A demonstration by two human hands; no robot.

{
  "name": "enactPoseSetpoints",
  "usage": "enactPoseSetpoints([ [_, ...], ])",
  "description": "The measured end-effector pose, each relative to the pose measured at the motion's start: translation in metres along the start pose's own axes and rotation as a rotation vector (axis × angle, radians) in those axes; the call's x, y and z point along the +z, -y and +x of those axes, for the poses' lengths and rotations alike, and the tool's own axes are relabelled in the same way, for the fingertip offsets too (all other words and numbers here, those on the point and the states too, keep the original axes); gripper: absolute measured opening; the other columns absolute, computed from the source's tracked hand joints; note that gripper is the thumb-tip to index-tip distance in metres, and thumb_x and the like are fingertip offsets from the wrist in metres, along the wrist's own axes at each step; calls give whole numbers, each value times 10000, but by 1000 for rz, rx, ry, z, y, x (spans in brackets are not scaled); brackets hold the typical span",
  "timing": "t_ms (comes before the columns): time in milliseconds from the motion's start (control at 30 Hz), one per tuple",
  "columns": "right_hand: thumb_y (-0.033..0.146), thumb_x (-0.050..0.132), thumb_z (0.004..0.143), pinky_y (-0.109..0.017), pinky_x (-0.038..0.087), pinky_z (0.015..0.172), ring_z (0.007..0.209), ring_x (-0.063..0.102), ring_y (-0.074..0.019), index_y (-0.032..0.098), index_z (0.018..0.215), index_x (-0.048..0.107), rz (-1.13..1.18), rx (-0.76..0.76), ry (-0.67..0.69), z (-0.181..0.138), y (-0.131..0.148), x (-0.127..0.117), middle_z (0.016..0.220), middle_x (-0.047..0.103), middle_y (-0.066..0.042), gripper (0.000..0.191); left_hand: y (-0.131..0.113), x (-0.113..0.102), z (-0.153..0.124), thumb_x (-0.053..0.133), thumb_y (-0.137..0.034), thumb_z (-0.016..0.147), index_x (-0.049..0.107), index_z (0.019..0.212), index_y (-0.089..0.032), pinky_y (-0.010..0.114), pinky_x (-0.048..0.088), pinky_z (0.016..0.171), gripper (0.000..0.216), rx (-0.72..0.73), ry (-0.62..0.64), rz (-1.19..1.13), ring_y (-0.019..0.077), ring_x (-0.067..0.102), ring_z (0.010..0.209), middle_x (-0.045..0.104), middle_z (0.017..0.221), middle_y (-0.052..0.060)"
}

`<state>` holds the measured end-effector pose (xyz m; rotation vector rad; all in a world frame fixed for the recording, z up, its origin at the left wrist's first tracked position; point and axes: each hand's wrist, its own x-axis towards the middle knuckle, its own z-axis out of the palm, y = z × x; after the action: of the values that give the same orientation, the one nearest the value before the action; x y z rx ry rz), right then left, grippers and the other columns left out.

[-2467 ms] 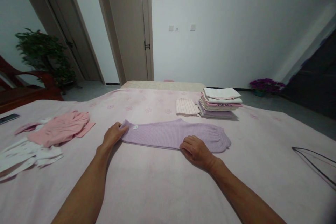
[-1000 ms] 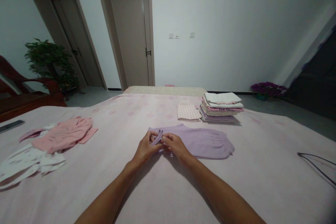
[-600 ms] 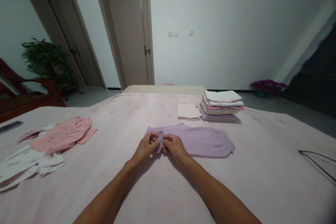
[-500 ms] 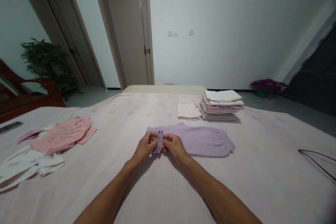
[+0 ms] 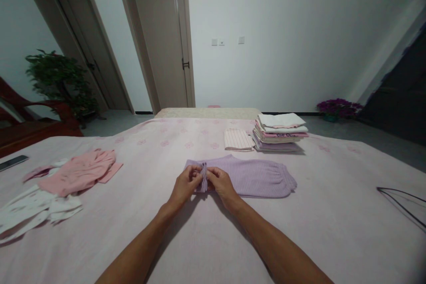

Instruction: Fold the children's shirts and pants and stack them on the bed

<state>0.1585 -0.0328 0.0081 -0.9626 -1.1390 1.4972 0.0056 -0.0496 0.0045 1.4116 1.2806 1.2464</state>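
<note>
A pair of light purple ribbed pants [image 5: 256, 178] lies flat, folded lengthwise, with its gathered cuff end to the right. Near the other end, a bunched fold of its cloth stands up between my hands. My left hand [image 5: 186, 183] pinches this fold from the left, its fingertips closed on the cloth. From the right, my right hand [image 5: 221, 183] grips the same fold between thumb and fingers. Part of the pants' left end is hidden behind my hands.
A stack of folded clothes [image 5: 279, 132] stands at the back right, beside a folded striped garment [image 5: 238, 139]. Loose pink clothing [image 5: 81, 172] and white clothing [image 5: 40, 208] lie left, near a phone [image 5: 13, 162]. A dark thin loop [image 5: 399, 202] rests far right on the pink bedcover [image 5: 206, 248].
The bunched fold between my fingers looks more pressed together and has shifted slightly right. Both hands keep hold of it, and the pants lie almost as before.
</note>
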Motion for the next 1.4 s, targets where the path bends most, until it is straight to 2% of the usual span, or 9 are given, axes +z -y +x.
enactPoseSetpoints([
  [167,351,866,573,-221,418,528,614,557,-114,168,1001,665,-45,-25,37,-1,0,2,769,633,3,507,-11,0,0,617,-457,868,668,1125,-148,278,521,707,405,-62,71,-129,152,653,745,695,917,62],
  [267,250,805,582,-213,387,519,601,524,-105,156,984,669,-60,-33,27,0,4,3,762,645,-1,435,-16,-4,-1,591,-460,884,655,1141,-152,300,527,727,406,-29,9,-104,173,664,792,694,944,71],
  [400,228,705,611,-213,395,537,641,553,-121,158,1002,691,41,10,2,9,24,-2,783,682,-8,397,-14,-12,-2,616,-399,882,587,1240,-197,366,510,895,412,217,-189,195,226,639,1036,664,1122,86],
  [500,243,714,597,-208,410,550,664,571,-122,179,1008,702,137,41,-35,19,45,-4,807,696,0,416,-7,-12,-5,722,-338,789,497,1363,-205,443,444,1038,631,408,-270,483,281,550,1224,580,1303,122],
  [567,241,723,585,-200,407,539,637,551,-107,185,986,704,178,34,-50,24,58,-2,785,685,9,406,0,-7,-8,760,-309,737,414,1442,-205,497,397,1093,792,450,-286,614,320,480,1312,521,1389,145],
  [700,220,725,565,-191,407,523,589,512,-85,191,959,698,225,13,-60,27,78,6,737,658,25,396,13,7,-11,700,-192,729,311,1513,-215,514,394,1101,875,364,-311,680,324,468,1336,474,1442,155],
  [900,203,726,562,-190,418,539,636,542,-94,191,976,701,277,-30,-18,16,102,7,794,680,14,414,27,12,-8,580,-131,811,414,1432,-185,402,501,968,645,148,-227,555,238,639,1117,565,1335,133],
  [1100,216,743,568,-194,437,586,704,563,-107,180,985,711,217,-89,-57,5,121,-31,864,706,-2,420,16,26,-12,541,-71,767,431,1439,-209,412,483,967,694,242,-168,744,267,600,1177,563,1354,122],
  [1400,260,695,595,-222,458,600,696,589,-130,161,1062,709,-75,-132,-277,-13,120,-136,873,720,-44,477,4,52,-11,547,-8,701,492,1425,-225,478,415,1062,758,472,-45,965,309,516,1286,499,1459,142],
])
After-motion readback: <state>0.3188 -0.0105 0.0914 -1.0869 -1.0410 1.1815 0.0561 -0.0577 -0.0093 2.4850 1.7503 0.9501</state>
